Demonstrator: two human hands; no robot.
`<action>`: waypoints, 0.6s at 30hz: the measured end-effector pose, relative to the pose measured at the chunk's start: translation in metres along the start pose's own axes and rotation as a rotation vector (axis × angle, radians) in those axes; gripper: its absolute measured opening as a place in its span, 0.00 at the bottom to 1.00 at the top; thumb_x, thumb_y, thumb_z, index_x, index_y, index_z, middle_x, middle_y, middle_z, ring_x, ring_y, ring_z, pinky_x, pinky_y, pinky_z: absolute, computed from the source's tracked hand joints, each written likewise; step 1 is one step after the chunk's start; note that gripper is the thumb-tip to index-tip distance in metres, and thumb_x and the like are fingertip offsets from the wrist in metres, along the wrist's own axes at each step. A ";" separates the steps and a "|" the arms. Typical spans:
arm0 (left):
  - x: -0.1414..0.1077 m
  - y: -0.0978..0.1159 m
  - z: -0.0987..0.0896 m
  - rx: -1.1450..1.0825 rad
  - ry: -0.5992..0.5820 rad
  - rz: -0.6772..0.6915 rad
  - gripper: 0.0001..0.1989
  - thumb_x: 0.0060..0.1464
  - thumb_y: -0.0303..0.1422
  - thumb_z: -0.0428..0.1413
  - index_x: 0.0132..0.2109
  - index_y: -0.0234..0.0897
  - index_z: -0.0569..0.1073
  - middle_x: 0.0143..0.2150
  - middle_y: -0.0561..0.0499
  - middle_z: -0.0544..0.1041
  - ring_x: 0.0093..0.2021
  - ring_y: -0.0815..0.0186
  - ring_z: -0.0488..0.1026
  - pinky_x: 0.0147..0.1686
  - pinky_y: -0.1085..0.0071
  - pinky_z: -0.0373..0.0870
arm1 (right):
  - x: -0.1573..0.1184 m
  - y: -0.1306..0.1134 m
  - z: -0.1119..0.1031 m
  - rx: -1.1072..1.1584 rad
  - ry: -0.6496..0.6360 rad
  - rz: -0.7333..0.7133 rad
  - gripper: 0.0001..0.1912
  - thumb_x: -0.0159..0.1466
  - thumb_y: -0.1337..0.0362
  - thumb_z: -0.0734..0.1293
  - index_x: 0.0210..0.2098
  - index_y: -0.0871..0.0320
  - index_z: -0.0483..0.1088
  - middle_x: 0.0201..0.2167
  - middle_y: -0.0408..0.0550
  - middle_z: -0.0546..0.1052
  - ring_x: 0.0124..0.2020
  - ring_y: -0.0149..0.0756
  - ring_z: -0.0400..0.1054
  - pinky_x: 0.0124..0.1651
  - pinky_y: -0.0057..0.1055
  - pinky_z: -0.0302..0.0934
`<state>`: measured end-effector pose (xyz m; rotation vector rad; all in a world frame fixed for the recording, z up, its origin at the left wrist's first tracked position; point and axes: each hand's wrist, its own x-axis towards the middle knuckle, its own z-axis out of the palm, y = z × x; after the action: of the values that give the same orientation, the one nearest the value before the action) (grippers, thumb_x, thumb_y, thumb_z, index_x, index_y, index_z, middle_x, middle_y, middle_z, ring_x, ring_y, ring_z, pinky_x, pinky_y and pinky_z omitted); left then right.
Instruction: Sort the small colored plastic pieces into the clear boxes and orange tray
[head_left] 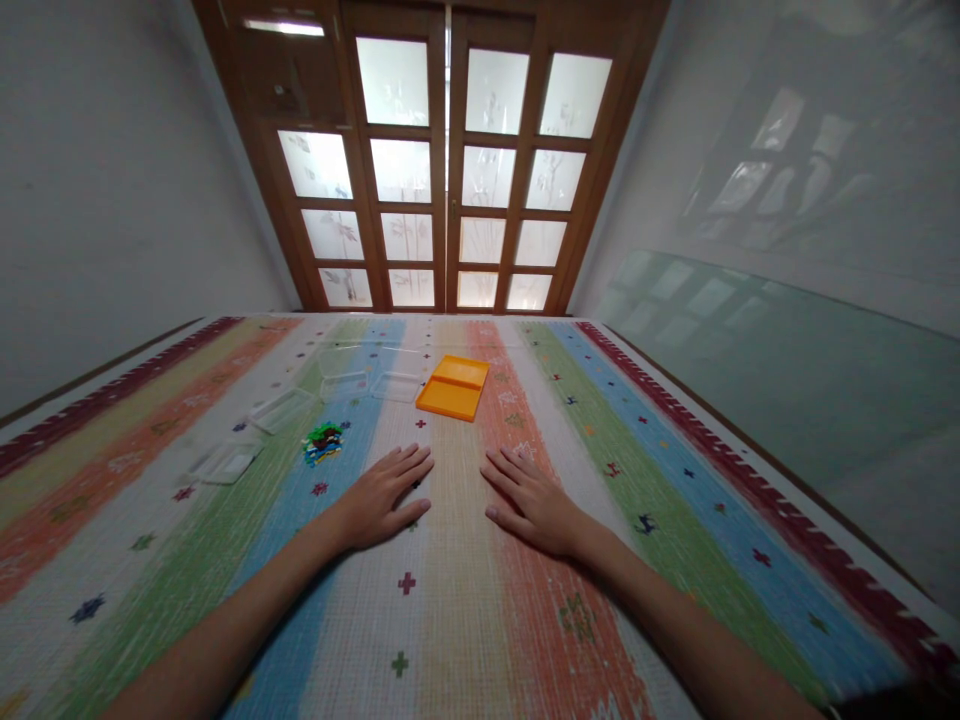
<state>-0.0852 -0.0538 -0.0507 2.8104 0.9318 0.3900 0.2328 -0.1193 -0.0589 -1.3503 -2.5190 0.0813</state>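
Note:
My left hand (384,498) lies flat on the striped cloth, its fingers stretched out and holding nothing. Opposite it, my right hand (529,500) also rests flat with fingers spread. Beyond both hands sits an orange plastic case (453,387), opened out into two shallow halves. A small heap of green, brown, blue and yellow pieces (323,444) lies on the cloth, up and left of my left hand; they look like tiny building bricks, too small to tell singly. Neither hand touches the case or the heap.
Several clear plastic containers (281,410) stand left of the orange case, one (223,463) nearer the left side. The striped tablecloth (465,620) covers the surface. A wooden door with glass panes (448,160) is at the far end; a pale green glass panel (750,340) leans along the right wall.

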 end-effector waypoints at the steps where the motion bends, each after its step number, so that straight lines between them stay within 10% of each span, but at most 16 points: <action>1: 0.000 -0.001 0.000 -0.004 0.003 0.002 0.32 0.69 0.47 0.50 0.73 0.38 0.61 0.73 0.39 0.61 0.74 0.49 0.57 0.71 0.47 0.57 | 0.000 0.000 0.000 0.000 -0.001 0.000 0.32 0.74 0.49 0.59 0.71 0.59 0.62 0.72 0.59 0.62 0.73 0.50 0.53 0.73 0.53 0.49; 18: -0.001 -0.001 0.001 -0.024 0.007 0.020 0.32 0.69 0.47 0.49 0.75 0.45 0.55 0.75 0.43 0.59 0.75 0.51 0.55 0.72 0.47 0.55 | -0.001 0.001 0.003 -0.007 -0.007 0.001 0.32 0.74 0.48 0.58 0.72 0.57 0.60 0.73 0.59 0.60 0.74 0.52 0.52 0.73 0.56 0.48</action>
<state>-0.0867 -0.0538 -0.0517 2.8006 0.8957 0.4109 0.2338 -0.1195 -0.0620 -1.3568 -2.5267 0.0773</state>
